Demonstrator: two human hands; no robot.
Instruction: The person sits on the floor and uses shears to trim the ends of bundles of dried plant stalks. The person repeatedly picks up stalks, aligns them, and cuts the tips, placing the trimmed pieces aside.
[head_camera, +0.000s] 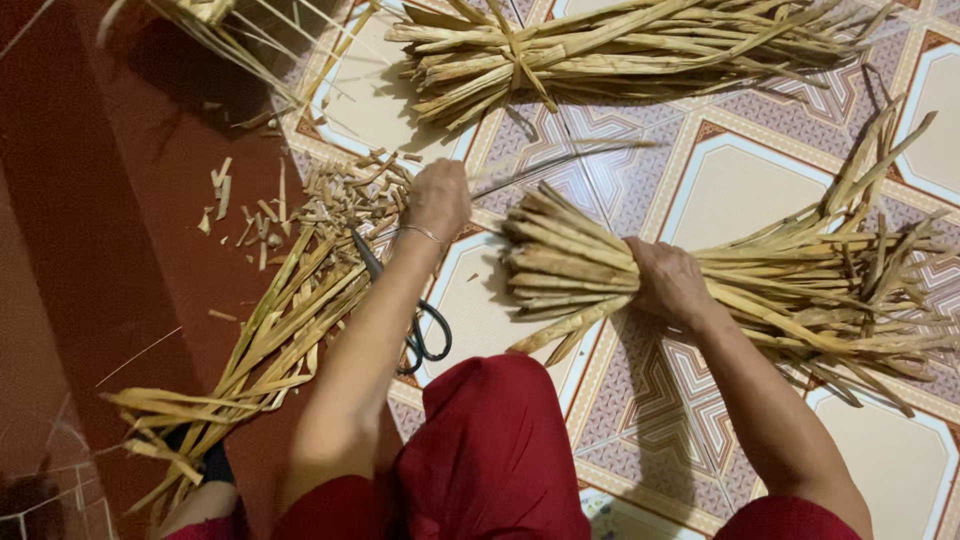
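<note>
right grip (668, 280) is closed around the middle of a reed bundle (570, 270) lying on the tiled floor (740, 190). left hand (437, 197), just left of the bundle's cut ends, is fisted on a thin strip (560, 160); its fingers are hidden. scissors (425, 335) lie partly under the left forearm.

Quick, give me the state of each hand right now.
Left hand: closed in a fist, pulling one thin dried strip.
Right hand: closed around the bundle of dried reed stalks, pinning it to the tiled floor.
</note>
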